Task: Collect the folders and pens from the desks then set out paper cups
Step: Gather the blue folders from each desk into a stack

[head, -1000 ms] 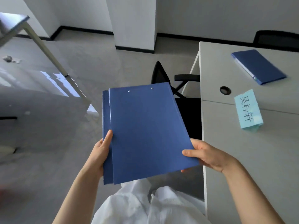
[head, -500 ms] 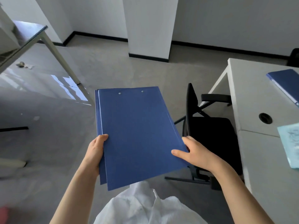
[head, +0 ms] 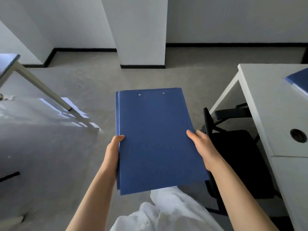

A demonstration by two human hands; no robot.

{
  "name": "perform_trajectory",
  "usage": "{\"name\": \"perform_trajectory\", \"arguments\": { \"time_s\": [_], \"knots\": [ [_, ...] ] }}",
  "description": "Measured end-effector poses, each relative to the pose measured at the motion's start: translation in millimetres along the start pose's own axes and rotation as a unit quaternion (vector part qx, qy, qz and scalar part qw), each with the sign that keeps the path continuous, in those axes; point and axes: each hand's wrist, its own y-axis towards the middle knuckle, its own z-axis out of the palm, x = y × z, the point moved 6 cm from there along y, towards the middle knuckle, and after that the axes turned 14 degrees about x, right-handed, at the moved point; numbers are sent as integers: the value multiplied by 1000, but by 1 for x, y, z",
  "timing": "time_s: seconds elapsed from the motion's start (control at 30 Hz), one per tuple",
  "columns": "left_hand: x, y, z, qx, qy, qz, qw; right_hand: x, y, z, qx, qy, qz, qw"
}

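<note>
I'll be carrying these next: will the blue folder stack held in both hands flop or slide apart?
The blue folder stack probably stays stiff: it juts forward flat, unsagging. Its layers may slip, since edges already sit offset by the left hand. It seems light, held only at the sides with the right hand.

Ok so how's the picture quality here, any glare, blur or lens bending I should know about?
Head view: bright window glare on the glossy floor at left, washing out detail there; the stack of blue folders is sharp but dim, in shade; the second blue folder on the white desk is cut off at the right edge and soft; wide-angle bending slants the pillar and desk edges.
</note>
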Motion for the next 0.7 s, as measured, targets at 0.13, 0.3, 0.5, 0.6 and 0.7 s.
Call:
{"name": "perform_trajectory", "arguments": {
  "time_s": [0.13,0.3,0.5,0.6,0.7],
  "knots": [
    [-49,61,28,20,16,24,999,42,50,-24,-49,-1,-35,998],
    [-111,128,64,58,52,26,997,102,104,-54,-100,-54,-59,992],
    [-173,207,94,98,98,7,990,149,169,-75,-143,-67,-73,985],
    [-202,248,107,120,112,5,986,168,203,-84,-166,-65,-56,982],
    [-238,301,119,145,126,-2,981,194,247,-96,-192,-50,-46,979]
  ]
}}
